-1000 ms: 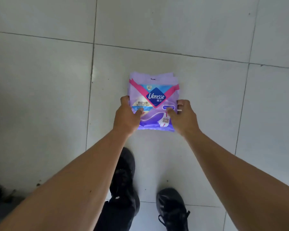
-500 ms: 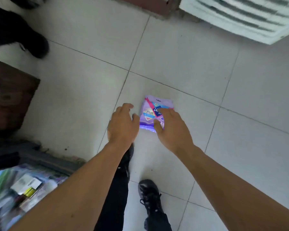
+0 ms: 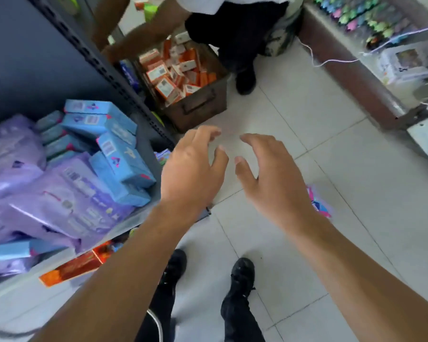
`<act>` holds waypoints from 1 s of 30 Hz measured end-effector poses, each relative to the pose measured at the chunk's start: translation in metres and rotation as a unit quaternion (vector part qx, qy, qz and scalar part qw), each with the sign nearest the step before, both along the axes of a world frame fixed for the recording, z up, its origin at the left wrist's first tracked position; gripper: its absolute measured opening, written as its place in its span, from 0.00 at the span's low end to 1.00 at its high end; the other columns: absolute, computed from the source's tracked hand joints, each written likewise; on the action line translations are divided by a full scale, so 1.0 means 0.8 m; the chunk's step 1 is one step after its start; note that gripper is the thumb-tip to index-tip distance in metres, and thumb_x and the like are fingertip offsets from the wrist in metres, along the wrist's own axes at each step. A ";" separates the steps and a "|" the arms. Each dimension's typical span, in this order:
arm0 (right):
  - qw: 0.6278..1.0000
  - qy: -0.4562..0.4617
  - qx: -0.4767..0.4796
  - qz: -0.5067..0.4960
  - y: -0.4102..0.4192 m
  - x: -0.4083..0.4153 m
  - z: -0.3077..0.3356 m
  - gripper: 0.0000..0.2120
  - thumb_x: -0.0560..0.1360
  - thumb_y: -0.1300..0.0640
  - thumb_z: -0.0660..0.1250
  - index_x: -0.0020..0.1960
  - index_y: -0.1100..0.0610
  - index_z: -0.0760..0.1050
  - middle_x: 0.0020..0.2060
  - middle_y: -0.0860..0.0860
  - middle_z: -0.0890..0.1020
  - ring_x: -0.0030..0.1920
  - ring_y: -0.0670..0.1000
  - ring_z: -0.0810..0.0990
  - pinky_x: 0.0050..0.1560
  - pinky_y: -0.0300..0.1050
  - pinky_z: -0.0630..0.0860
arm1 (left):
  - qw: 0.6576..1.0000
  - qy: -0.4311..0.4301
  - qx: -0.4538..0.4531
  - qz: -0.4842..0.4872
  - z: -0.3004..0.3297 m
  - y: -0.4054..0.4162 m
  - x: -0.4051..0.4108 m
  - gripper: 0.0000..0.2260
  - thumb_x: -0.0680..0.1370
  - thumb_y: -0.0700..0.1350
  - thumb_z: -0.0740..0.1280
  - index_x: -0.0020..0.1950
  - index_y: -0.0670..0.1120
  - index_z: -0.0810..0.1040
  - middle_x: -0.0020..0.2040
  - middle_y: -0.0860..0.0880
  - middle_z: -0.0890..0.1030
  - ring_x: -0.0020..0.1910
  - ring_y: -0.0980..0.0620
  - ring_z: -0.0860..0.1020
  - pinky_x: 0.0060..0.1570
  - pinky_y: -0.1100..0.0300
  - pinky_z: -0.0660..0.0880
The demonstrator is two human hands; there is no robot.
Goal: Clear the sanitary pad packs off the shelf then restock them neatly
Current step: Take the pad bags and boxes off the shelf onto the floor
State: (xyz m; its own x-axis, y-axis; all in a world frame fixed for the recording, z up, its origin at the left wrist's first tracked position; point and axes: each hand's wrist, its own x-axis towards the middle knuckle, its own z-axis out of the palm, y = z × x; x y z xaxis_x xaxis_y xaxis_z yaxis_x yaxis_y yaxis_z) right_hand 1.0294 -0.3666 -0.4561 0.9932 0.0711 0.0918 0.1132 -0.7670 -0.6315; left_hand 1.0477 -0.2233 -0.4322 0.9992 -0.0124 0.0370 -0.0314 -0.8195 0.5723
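1. Our left hand [image 3: 190, 169] and right hand [image 3: 272, 178] hung empty, fingers spread wide, above the tiled floor [image 3: 331, 243].
2. Purple pad packs [image 3: 59, 198] and blue boxes [image 3: 114, 154] lay jumbled on the shelf [image 3: 143, 134].
3. One pack [image 3: 319, 206] lay on the floor beside our right wrist.

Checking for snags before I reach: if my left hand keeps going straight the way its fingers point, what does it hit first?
Probably the brown box of orange packets, ahead of the left hand. Only bare floor tile shows between them, though depth is unclear.
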 end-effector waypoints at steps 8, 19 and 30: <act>0.986 -0.044 0.050 0.151 0.211 -0.018 0.053 0.21 0.77 0.50 0.59 0.67 0.57 0.71 0.60 0.53 0.77 0.59 0.56 0.75 0.52 0.55 0.76 | 0.986 -0.040 0.042 0.157 0.063 0.216 -0.072 0.10 0.77 0.46 0.64 0.58 0.50 0.77 0.53 0.54 0.81 0.52 0.54 0.77 0.52 0.61 0.71; 0.976 -0.044 0.070 0.203 0.505 -0.071 0.051 0.22 0.76 0.51 0.64 0.67 0.58 0.71 0.60 0.55 0.77 0.55 0.58 0.77 0.51 0.48 0.73 | 0.970 -0.085 0.040 0.226 0.063 0.491 -0.163 0.11 0.75 0.45 0.64 0.57 0.48 0.78 0.50 0.54 0.80 0.49 0.56 0.78 0.50 0.63 0.73; 0.985 -0.042 0.132 0.105 0.666 -0.061 0.061 0.33 0.72 0.40 0.68 0.69 0.58 0.64 0.62 0.54 0.72 0.60 0.52 0.72 0.48 0.28 0.63 | 0.947 -0.095 0.040 0.305 0.047 0.653 -0.207 0.12 0.75 0.46 0.66 0.58 0.50 0.77 0.53 0.52 0.79 0.49 0.54 0.77 0.45 0.68 0.66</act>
